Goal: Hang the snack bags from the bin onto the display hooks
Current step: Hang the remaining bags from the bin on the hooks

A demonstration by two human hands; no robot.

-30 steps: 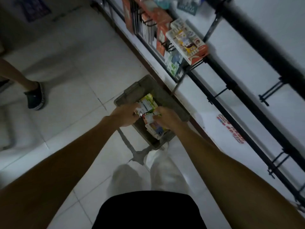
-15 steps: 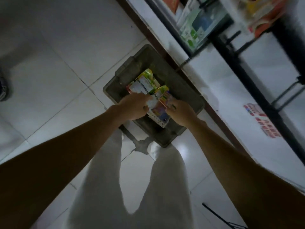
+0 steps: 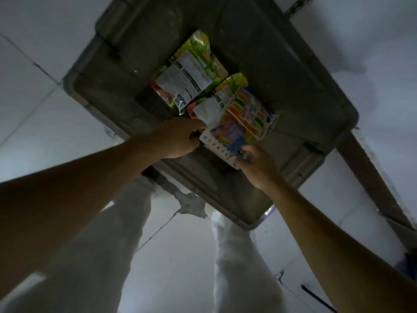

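Quick count: one bin (image 3: 282,64), two hands, and as far as I can make out four snack packs, all of them inside the bin. It's dim and a bit blurry, so take the four loosely. A bit of red pokes out from under the green ones and I can't tell if that's another bag.

The packs:
- big green bag (image 3: 189,71), yellow-green and shiny, with a white label panel full of small print facing up. It lies flat on the bin floor, furthest from the person.
- smaller green bag (image 3: 214,102), same look, just beside the big one and partly tucked under the colourful packs.
- striped pack (image 3: 250,114), with orange, yellow and green bars and a white edge, lying tilted over the smaller green bag.
- dotted pack (image 3: 223,141), white-bordered with a row of coloured dots along one edge and a purple-blue picture. It overlaps the striped one and sits nearest the hands.

The bin itself is dark grey plastic with rounded corners, sitting on a pale tiled floor (image 3: 33,98). Nothing but the packs shows inside, bunched around the middle.

Hands: the right hand (image 3: 259,166) is grasping the near corner of the dotted pack, thumb on top. The left hand (image 3: 178,138) has its fingers curled right at the lower edge of the smaller green bag. Whether it's really pinching it, I honestly can't tell.

The person's white trousers (image 3: 237,256) fill the bottom of the view.
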